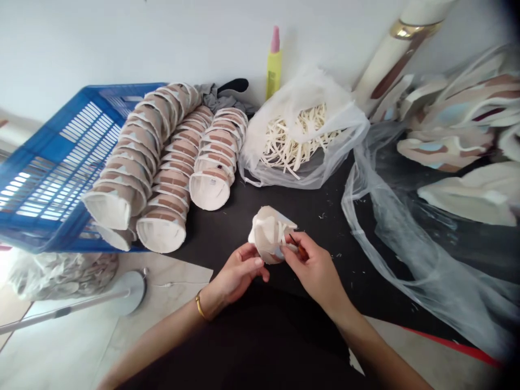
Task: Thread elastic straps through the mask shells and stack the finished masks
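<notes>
A small white, tan and pale blue fabric piece (266, 233) is held between my two hands above the black table. My left hand (239, 272) supports its lower left edge, fingers curled round it and the thumb lying along the near side. My right hand (311, 265) pinches its right side, where white strips cross it. A small tool with an orange-brown handle (301, 252) and a dark thin tip is also in my right hand. What the left fingertips do beneath the piece is hidden.
Rows of nested cup-shaped pieces (162, 234) lean on a blue basket (52, 200). Behind are a plastic bag of cream strips (300, 135) and a yellow bottle (273, 73). Clear plastic (402, 233) and more fabric pieces (471, 192) lie right. A black table (325, 216) carries scraps.
</notes>
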Tool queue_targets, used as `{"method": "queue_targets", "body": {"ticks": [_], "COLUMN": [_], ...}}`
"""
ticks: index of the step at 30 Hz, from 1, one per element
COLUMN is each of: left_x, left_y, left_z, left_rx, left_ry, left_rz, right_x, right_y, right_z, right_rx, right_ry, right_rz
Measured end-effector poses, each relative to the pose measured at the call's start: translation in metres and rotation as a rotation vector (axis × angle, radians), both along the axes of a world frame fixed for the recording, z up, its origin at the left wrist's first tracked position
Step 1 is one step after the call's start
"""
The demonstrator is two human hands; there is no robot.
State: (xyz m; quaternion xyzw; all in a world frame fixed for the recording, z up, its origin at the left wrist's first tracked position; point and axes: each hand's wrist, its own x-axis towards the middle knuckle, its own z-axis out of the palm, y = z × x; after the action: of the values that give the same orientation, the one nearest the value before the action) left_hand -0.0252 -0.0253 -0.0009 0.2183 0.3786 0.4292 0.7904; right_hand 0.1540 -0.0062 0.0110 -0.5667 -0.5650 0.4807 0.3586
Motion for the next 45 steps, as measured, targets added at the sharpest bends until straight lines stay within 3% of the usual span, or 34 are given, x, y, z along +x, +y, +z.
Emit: {"method": "queue_targets", "body": {"ticks": [4,11,14,28,37,45], "left_x": [0.010,0.019,0.020,0.023,0.022,0.023], "left_y": [0.005,0.003,0.003,0.007,0.006,0.004], "left_z": [0.004,0.004,0.003,0.006,0.001,-0.001], "left_rx": [-0.081,-0.022,0.008,0.000,0.008,0.012], "left_ry": [0.134,0.247,0.306,0.428,0.436,0.417], "left_rz": [0.056,0.195,0.216,0.287,0.293,0.306], "right_x": [-0.014,-0.013,-0.015,-0.026,-0.020,-0.018], "right_y": [-0.009,0.004,0.007,-0.002,-0.008,-0.011], "right_z": [-0.003,-0.004,-0.001,-0.006,-0.017,-0.017], "right_rx": [0.044,-0.495,-0.564,-0.529,-0.297,-0.282], "right_ry": [0.019,0.504,0.598,0.556,0.228,0.202], "right_rz": [-0.003,-0.073,-0.096,-0.174,-0.083,-0.078]}}
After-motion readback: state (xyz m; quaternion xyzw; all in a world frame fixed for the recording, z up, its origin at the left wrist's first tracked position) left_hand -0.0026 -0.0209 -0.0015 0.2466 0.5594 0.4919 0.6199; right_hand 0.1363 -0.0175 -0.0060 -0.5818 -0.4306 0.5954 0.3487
